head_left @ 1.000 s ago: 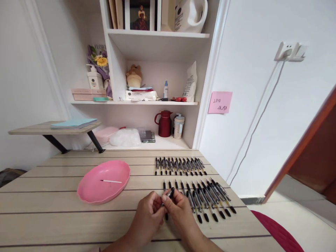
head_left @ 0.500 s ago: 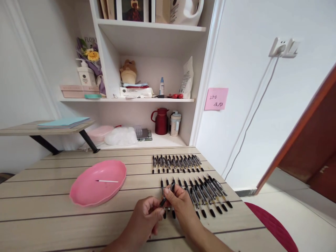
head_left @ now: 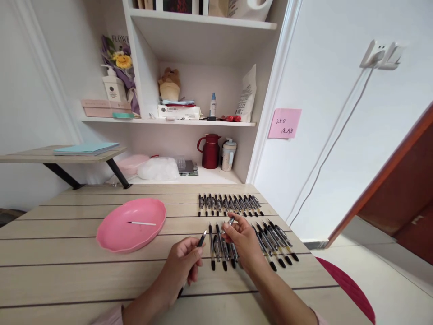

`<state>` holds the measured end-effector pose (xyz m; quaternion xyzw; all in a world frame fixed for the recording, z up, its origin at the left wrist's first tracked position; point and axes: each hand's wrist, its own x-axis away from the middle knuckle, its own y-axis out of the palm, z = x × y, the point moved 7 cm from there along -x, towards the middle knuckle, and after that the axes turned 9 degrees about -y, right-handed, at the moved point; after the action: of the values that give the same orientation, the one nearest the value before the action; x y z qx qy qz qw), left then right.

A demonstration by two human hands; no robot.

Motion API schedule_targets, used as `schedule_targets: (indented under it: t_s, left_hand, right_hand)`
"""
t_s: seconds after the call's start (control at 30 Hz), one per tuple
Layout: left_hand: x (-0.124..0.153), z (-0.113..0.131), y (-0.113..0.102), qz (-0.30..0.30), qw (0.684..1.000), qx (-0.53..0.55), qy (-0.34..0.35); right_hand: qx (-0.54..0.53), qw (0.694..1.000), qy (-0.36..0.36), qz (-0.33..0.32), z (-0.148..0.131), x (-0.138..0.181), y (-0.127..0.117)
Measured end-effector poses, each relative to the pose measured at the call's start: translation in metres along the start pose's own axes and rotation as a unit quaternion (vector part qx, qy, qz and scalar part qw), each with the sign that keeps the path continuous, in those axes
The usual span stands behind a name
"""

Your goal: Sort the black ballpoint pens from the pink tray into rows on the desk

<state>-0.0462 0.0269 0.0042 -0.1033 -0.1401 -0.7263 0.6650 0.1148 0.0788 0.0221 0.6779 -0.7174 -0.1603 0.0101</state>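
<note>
L fingers (head_left: pixel 193 257) pinch blk pen (head_left: pixel 202 239); R fingers (head_left: pixel 231 233) pinch silvery pc (head_left: pixel 231 220).

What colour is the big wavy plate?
The plate is pink all over; the head view shows it best.

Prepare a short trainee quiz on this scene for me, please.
1. True or false: the left hand holds a slim black pen piece with a silvery tip.
2. Which lies in the pink wavy-rimmed plastic dish: (a) a dark red handled jug, or (b) a thin white stick with a dark tip?
3. Slender black-and-clear plastic pens lie on the pale wood-look table in ___ rows.

Key: 1 true; 2 b; 3 two.
</note>
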Motion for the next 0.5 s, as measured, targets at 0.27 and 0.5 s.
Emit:
schedule_targets:
  t_s: [0.27,0.5]
  left_hand:
    - [-0.001,0.015,-0.029,0.083,0.991,0.089,0.048]
    - [-0.002,0.015,-0.032,0.085,0.99,0.092,0.058]
  right_hand:
    - [0.476,0.838,-0.054,-0.261,-0.014,-0.005,0.052]
    - [0.665,0.654,-0.065,-0.355,0.006,-0.006,0.099]
